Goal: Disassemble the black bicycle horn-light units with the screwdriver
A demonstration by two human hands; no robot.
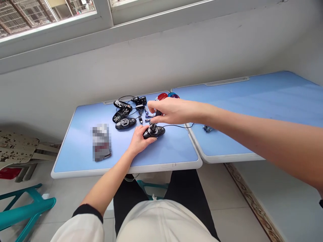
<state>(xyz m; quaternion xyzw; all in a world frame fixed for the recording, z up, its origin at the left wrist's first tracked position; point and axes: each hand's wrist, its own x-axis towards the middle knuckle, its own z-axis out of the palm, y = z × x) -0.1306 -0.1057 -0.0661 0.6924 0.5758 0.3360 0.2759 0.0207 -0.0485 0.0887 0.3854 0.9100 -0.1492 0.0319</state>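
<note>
A black oval base with a ridged stem in its middle lies on the near table. My left hand is closed around its left side, thumb along the front edge. Just above the stem, my right hand is closed on a small black part. Fingers cover most of that part, so its kind does not show, nor whether it joins the stem. A thin black cable runs from the base to a small dark piece on the right table.
Left of my hands lie a similar black oval piece, black shells, and a dark cube-shaped part. Several blue batteries are nearby. Red and blue domes sit behind. A blurred packet lies at left.
</note>
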